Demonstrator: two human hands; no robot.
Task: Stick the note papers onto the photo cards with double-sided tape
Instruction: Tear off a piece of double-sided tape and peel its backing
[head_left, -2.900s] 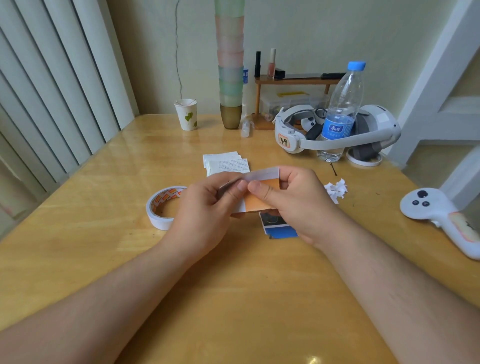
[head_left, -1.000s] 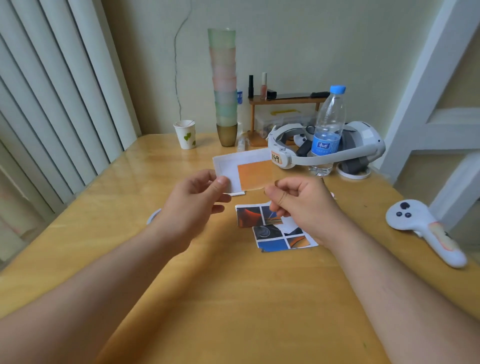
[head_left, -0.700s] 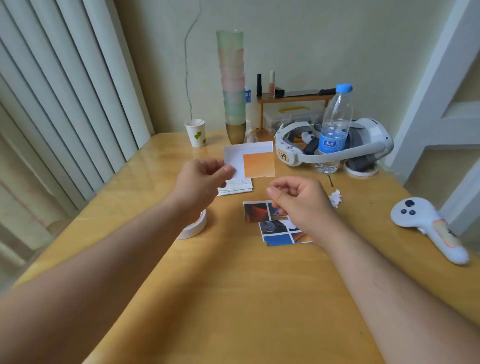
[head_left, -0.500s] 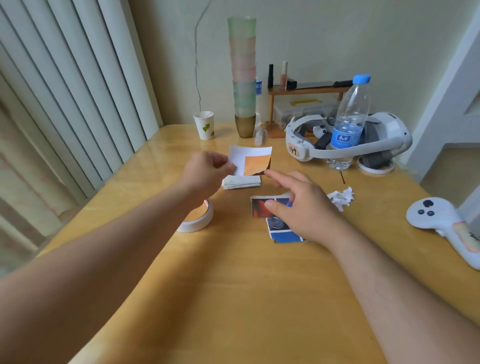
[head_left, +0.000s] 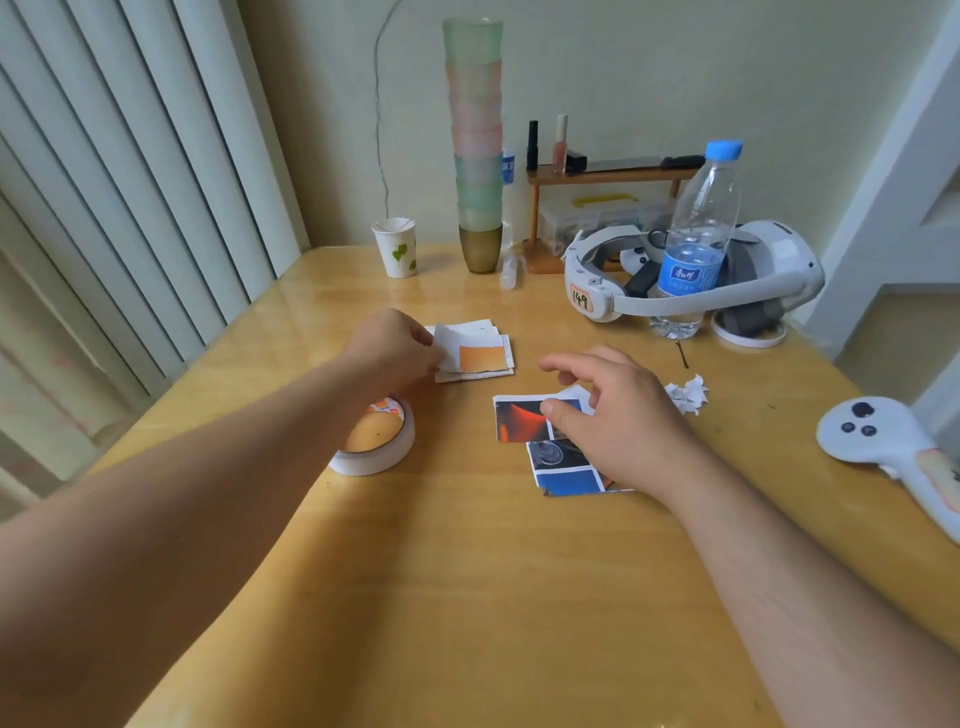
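L hand (head_left: 387, 348) grip pinches orange card (head_left: 480, 356); R hand (head_left: 618, 415) grip loose over 3 photo cards (head_left: 563, 457).

The right hand (head_left: 618, 415) covers much of the spread of photo cards (head_left: 563, 457), so their count and the pictures on the covered ones cannot be told. The left hand (head_left: 392, 351) hides the left edge of the orange-patched card (head_left: 475, 351), and how its fingers meet the paper is unclear. The stack of note papers (head_left: 506, 358) beneath shows only thin edges (any writing is too small to read). The left forearm cuts across the near-left rim of the tape roll (head_left: 376, 441). The white controller (head_left: 893, 447) runs off the right edge. The bottle (head_left: 693, 244) blocks part of the headset (head_left: 769, 270) behind it; its label text is illegible.
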